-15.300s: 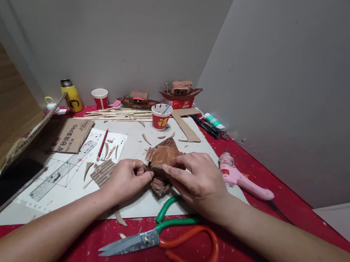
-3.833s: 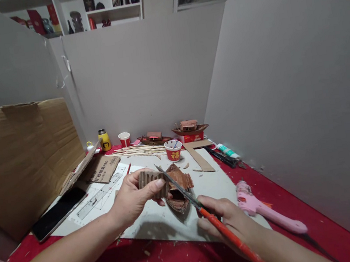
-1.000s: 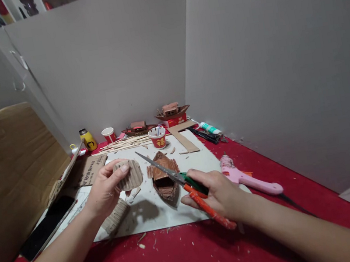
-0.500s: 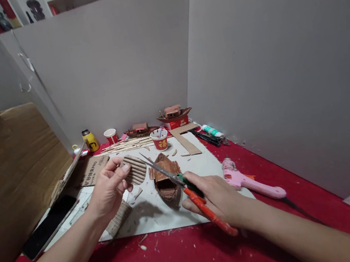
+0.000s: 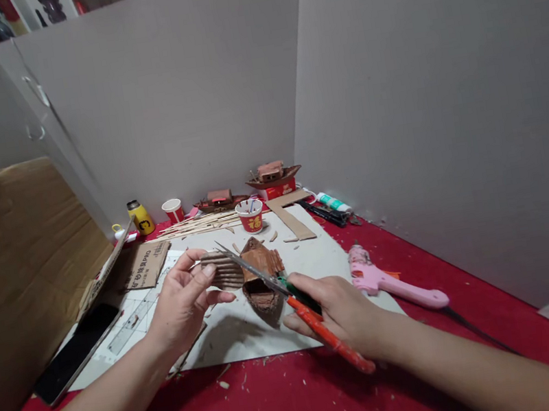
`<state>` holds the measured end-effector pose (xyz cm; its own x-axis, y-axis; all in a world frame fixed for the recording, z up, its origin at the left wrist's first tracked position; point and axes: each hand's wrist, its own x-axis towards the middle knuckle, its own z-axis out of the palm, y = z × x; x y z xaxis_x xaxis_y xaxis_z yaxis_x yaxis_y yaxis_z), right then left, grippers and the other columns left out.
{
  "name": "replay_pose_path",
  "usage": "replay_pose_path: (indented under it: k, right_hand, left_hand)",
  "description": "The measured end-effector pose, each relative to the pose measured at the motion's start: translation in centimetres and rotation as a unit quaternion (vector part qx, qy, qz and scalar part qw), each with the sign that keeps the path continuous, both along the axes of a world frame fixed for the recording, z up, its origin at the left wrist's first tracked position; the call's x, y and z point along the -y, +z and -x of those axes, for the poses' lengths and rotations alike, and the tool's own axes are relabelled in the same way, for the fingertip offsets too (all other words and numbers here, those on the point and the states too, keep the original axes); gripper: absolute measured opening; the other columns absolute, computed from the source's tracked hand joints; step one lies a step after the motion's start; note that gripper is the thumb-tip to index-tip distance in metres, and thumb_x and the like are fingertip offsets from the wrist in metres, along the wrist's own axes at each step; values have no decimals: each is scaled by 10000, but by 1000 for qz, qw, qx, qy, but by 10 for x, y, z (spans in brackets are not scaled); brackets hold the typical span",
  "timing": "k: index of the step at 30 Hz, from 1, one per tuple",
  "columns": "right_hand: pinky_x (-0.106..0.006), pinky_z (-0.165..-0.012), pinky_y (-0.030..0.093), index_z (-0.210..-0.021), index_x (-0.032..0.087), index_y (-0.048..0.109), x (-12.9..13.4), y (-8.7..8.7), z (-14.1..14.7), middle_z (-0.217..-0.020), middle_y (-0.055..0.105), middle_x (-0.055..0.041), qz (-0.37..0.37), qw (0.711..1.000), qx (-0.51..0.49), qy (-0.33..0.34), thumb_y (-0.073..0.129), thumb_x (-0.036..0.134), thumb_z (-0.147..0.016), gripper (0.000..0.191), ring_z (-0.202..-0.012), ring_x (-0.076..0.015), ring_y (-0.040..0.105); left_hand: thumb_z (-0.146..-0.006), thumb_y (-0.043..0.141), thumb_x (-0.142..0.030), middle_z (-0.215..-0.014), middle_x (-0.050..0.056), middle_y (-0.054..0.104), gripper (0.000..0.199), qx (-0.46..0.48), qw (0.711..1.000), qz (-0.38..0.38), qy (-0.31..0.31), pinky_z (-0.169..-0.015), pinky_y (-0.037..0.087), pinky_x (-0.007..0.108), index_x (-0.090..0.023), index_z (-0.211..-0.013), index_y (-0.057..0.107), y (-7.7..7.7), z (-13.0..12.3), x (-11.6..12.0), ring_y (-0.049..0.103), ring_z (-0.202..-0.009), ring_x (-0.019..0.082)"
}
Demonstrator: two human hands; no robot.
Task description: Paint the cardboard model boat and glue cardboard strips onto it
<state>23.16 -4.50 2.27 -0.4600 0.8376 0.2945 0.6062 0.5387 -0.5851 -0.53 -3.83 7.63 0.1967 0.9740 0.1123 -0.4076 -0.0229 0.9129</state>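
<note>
Between thumb and fingers, my left hand (image 5: 185,299) holds a ridged piece of corrugated cardboard (image 5: 223,271) with a curved edge. Scissors with red and green handles (image 5: 320,330) are gripped in my right hand (image 5: 341,313), their blades together or nearly so and pointing up and left. The blade tips lie near the top of the cardboard piece; whether they touch it I cannot tell. Behind the blades a small brown model boat (image 5: 262,294) with a brown roof rests on the white board (image 5: 301,277).
A pink glue gun (image 5: 402,289) lies at the right, a black phone (image 5: 79,354) at the left. Farther back are a red paper cup (image 5: 251,217), thin sticks (image 5: 194,227), a yellow bottle (image 5: 141,218) and two model boats. Large cardboard (image 5: 19,274) stands at the left.
My left hand has shifted right with the cardboard piece, which now appears flatter and closer to the boat. Its lower fingers have spread outward. My right hand and the scissors have barely moved.
</note>
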Motion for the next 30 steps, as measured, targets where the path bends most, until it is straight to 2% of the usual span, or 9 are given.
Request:
replay_pose_path:
  k: [9,20,30]
  right_hand:
    - [-246,-527,269,-715,260,340,1,-1,-1,-545,396,78,1,1000,-17,7,588,488,-849,362,-488,-123,301]
    - [-260,-539,247,-799,255,409,-4,-1,-4,-600,519,26,-62,995,79,-28,553,517,-854,304,-511,-167,430]
    - [-251,-513,240,-726,252,392,0,0,-8,-534,400,70,-81,996,29,-24,561,652,-860,453,-472,-130,332]
  left_hand:
    - [-735,841,-222,-821,7,741,208,-10,1000,-27,-2,-575,647,268,-170,-895,719,-3,2,1,691,-700,140]
    - [-765,817,-223,-867,17,725,195,-21,999,-39,-9,-590,644,277,-178,-928,720,-7,4,-2,689,-744,152]
    - [-768,815,-224,-895,18,727,187,-23,998,-48,-23,-616,650,289,-193,-931,730,-8,7,-3,711,-807,179]
